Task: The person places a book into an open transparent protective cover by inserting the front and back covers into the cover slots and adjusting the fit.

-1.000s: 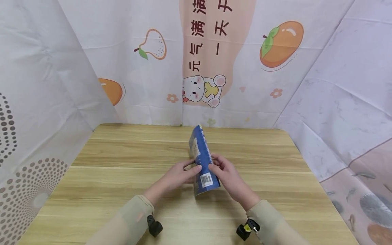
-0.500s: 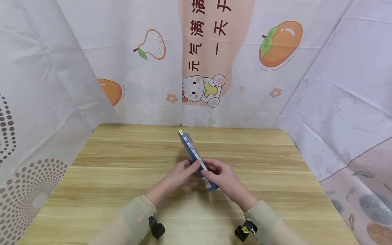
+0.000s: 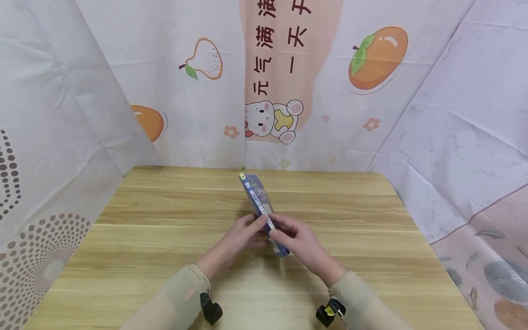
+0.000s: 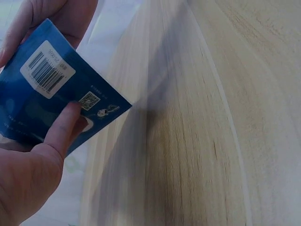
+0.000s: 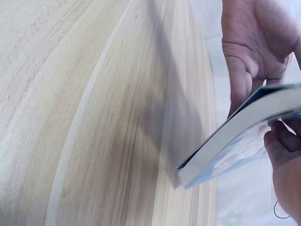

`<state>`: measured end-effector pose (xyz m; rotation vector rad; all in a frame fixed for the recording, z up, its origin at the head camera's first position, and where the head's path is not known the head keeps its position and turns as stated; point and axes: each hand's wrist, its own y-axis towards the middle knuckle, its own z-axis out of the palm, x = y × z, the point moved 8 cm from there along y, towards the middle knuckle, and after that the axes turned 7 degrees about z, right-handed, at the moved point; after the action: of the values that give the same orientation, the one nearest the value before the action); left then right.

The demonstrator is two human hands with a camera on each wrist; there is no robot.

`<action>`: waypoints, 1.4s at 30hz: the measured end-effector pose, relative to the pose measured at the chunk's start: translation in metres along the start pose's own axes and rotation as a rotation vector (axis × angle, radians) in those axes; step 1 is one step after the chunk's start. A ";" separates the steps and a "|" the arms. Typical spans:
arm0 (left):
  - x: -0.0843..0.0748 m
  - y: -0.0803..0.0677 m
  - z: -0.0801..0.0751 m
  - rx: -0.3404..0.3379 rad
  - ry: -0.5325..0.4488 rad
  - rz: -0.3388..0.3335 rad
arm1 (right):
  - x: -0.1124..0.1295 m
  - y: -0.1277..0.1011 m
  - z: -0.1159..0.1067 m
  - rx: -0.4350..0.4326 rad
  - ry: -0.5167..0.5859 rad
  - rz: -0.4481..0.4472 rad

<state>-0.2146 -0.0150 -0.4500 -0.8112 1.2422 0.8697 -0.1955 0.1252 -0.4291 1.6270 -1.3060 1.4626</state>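
Observation:
A thin blue book (image 3: 261, 206) stands on edge, tilted, over the middle of the wooden table (image 3: 165, 238), its spine up and running away from me. My left hand (image 3: 241, 236) holds its left face with the thumb pressed on the back cover (image 4: 56, 94), near a barcode label (image 4: 47, 69). My right hand (image 3: 294, 238) grips the right side, fingers curled round the near end. The right wrist view shows the white page edges (image 5: 235, 141) and the front cover below them.
Printed cloth sheets with fruit and a cartoon bear (image 3: 272, 120) wall in the table at the back and both sides. A small black camera mount sits under each wrist (image 3: 210, 309).
The book has turned from showing its blue back cover to standing nearly edge-on, spine up. Both hands stayed on it and shifted slightly left.

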 end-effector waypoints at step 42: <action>0.009 -0.006 -0.014 -0.071 -0.147 -0.069 | -0.029 0.012 -0.029 -0.207 -0.219 0.037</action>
<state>-0.2147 -0.0290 -0.4608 -0.8271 1.0537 0.9051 -0.2157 0.1551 -0.4529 1.6667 -1.5597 1.1509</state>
